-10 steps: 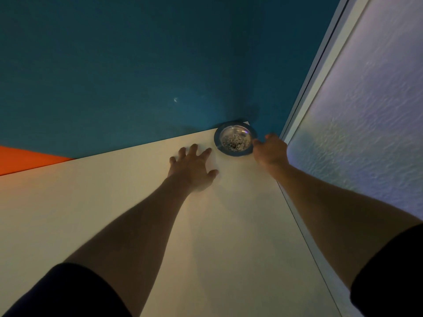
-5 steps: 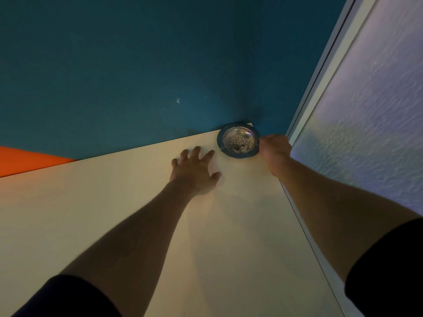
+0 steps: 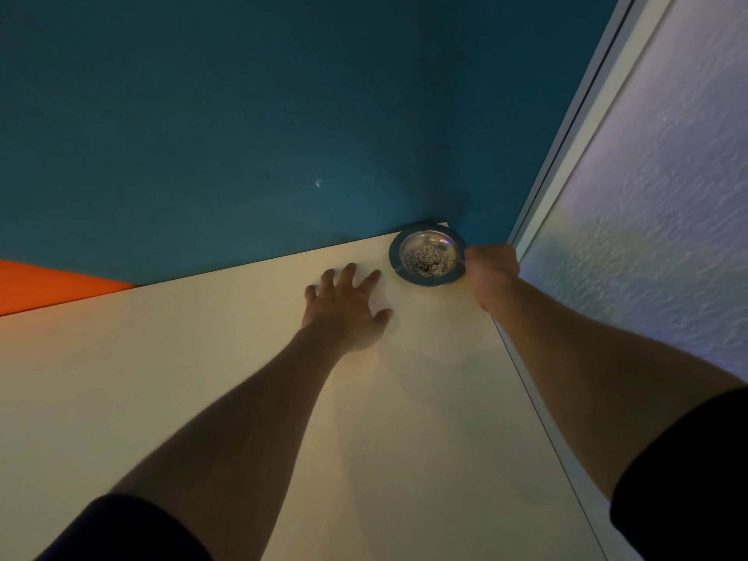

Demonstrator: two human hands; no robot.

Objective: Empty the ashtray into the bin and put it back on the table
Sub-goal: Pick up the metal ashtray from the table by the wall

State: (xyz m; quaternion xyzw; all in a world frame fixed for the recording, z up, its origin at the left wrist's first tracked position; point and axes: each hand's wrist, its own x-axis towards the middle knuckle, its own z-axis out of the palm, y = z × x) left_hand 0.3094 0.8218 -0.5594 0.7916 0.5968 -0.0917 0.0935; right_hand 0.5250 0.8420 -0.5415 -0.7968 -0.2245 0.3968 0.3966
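A round metal ashtray with a blue rim and dark ash in its bowl sits at the far right corner of the pale table. My right hand is closed on the ashtray's right rim. My left hand lies flat on the table with fingers spread, just left of the ashtray and not touching it. No bin is in view.
A teal wall runs along the table's far edge, with an orange patch at the left. A white frame and a textured pale panel border the table's right side.
My right hand has gone from touching the ashtray's rim to closing its fingers on it. The ashtray and my left hand have barely shifted.
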